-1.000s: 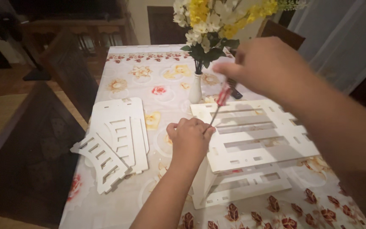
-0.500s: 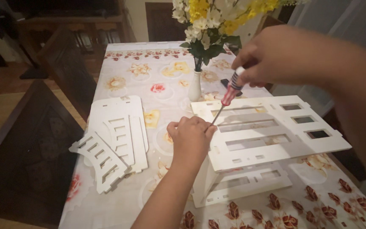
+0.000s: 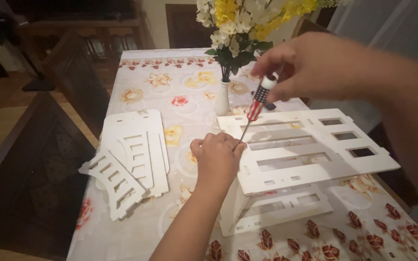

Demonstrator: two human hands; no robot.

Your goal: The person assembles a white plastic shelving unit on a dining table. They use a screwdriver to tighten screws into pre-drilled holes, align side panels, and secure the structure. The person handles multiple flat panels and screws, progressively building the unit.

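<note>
The striped-handled screwdriver slants steeply, tip down-left at the near-left edge of the white slotted panel on the bench, its handle top pinched by the right hand, while the left hand fingers curl shut beside the tip.

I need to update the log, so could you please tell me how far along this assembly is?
Done: two white slotted panels stand joined. In hand: the right hand works a screwdriver at the top panel's corner, where the left hand rests. Left: loose panels lie stacked on the tablecloth.
</note>
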